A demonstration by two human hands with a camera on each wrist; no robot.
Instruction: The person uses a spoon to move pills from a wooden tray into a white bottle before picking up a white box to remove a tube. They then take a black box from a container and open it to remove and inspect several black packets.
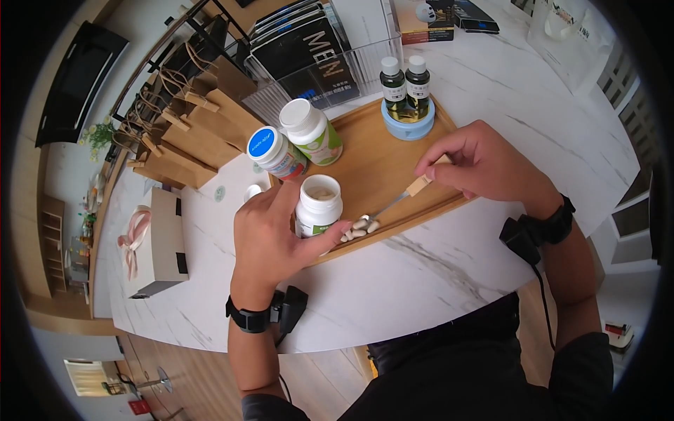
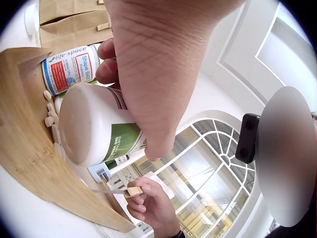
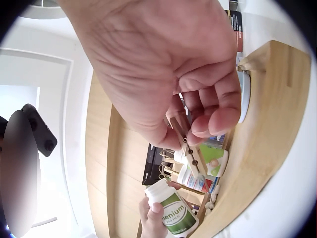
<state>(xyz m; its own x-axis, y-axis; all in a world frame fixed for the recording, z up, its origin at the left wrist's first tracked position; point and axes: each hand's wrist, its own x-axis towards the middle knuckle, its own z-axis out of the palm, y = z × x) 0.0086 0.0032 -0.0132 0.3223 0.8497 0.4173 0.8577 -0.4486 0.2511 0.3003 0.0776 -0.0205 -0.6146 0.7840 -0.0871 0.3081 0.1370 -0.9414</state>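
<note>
My left hand (image 1: 270, 231) curls its fingers and thumb round an uncapped white bottle (image 1: 319, 203) with a green label, pale capsules visible inside its mouth. Between the thumb and fingers of my right hand (image 1: 491, 165) is the wooden handle (image 1: 423, 181) of a small metal spoon; its bowl touches several pale capsules (image 1: 360, 228) in the tray's near corner. In the right wrist view the handle (image 3: 190, 151) shows below my right hand (image 3: 168, 74). The left wrist view shows the bottle's base (image 2: 81, 126) tilted up beside my left hand (image 2: 158, 64).
On the wooden tray (image 1: 449, 198) stand a blue-lidded bottle (image 1: 277, 151), a white-capped bottle (image 1: 311, 132) and a blue round holder (image 1: 408, 126) with two dark bottles (image 1: 393, 88). Paper bags (image 1: 203, 126) and a ribboned box (image 1: 158, 242) lie left; a clear rack (image 1: 316, 70) stands behind.
</note>
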